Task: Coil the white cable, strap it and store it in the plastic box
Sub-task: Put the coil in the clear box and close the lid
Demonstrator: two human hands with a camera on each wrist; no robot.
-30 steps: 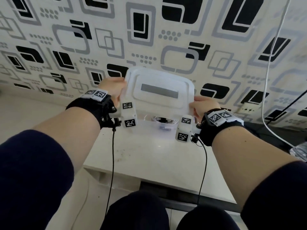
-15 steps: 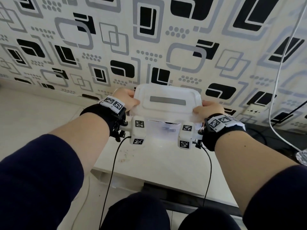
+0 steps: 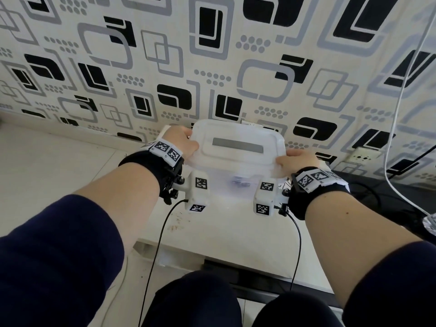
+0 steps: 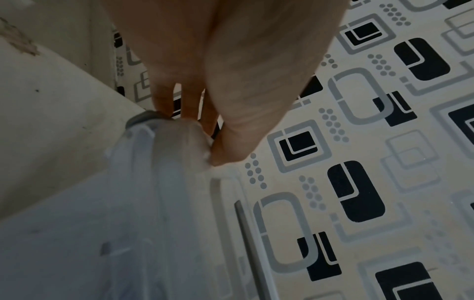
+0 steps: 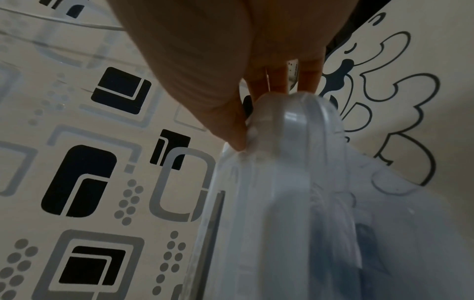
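Knees at the bottom edge, cut off by the frame. Both forearms reach forward over the white desk; small brown specks on its surface near the left cable. Black wrist straps carry white marker cubes that block part of the box front.

Plastic box sits at the far end of the desk, against the patterned wall. Lid lies on top of it, far edge looks slightly higher than near edge; whether it is fully seated, can't tell.

Left hand: grip pinching the lid's left edge, thumb on top, fingers curled under the rim. The wrist view confirms this, but it's dim.

Right hand: same on the right edge, thumb on top, fingers wrapped under the rim. Fingertips hidden behind the lid in the head view.

White cable: inside the box, only a blurred pale-and-dark shape through the translucent front wall. Coil shape and strap not readable. In the right wrist view it's a bluish smear behind the plastic.

Far right: a separate white cord hangs down the wall, top cut off. Wall socket low on the wall, partly hidden behind the right wrist.
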